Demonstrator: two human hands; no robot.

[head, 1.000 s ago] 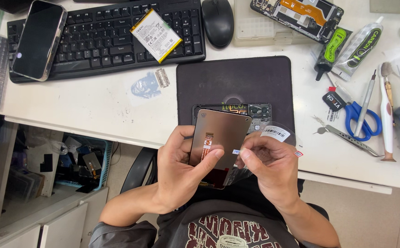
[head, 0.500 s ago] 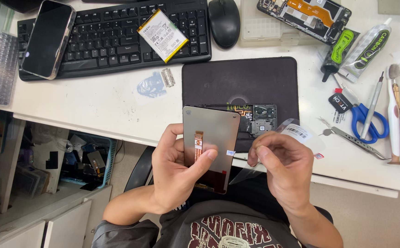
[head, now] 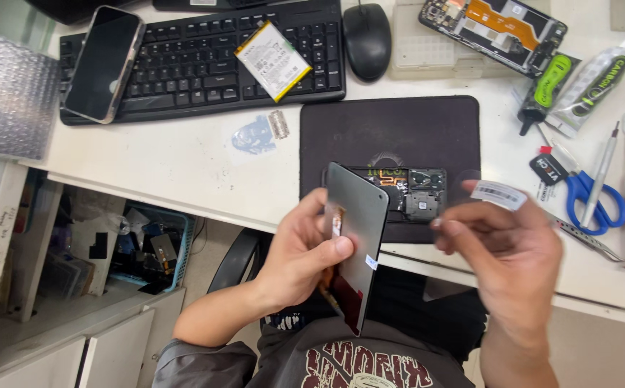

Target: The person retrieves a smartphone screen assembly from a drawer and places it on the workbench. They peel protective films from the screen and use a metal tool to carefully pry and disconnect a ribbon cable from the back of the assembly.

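Your left hand (head: 305, 251) grasps a replacement phone display panel (head: 359, 237), thumb pressed on its grey back face near the lower right, fingers behind and along its left edge. The panel hangs in the air just in front of the bench (head: 183, 165) edge, over your lap, with its top end overlapping the black work mat (head: 391, 133). Its long axis runs near upright in the view, top leaning slightly left; the back face is turned toward you, and an orange flex ribbon (head: 336, 219) sits by your fingertips.

Your right hand (head: 510, 251) is apart from the panel, pinching a clear peeled film with a white label tab (head: 498, 194) between thumb and fingers.

Judgement: the panel looks thin, light and stiff, but brittle; it will likely crack under twisting or corner pressure. Take hold by the long edges only, and keep off the ribbon and the glass face. The smooth back may slip under a single thumb.

An opened phone chassis (head: 406, 194) lies on the mat, just behind the panel.
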